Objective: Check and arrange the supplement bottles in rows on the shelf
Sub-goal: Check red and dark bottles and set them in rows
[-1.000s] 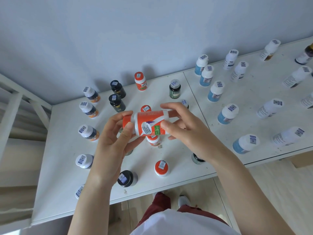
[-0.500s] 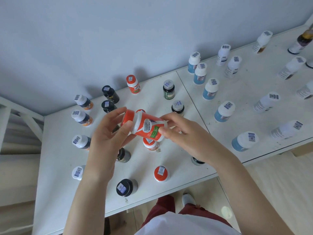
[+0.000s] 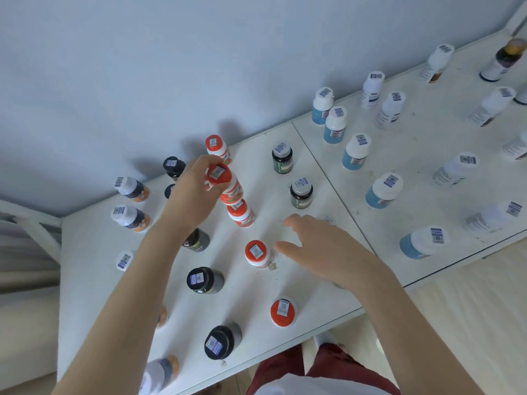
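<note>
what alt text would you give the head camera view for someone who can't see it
A person's left hand grips an orange-capped bottle by its cap, in line with other orange-capped bottles on a white shelf, while the open right hand hovers nearby. Black-capped bottles stand to the left and blue white-capped bottles to the right, in rows.

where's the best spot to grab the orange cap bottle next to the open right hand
Take the orange-capped bottle by its cap rim, coming from above on its right, where the right hand hovers open. It stands upright, cap up, with bare shelf around it.
</note>
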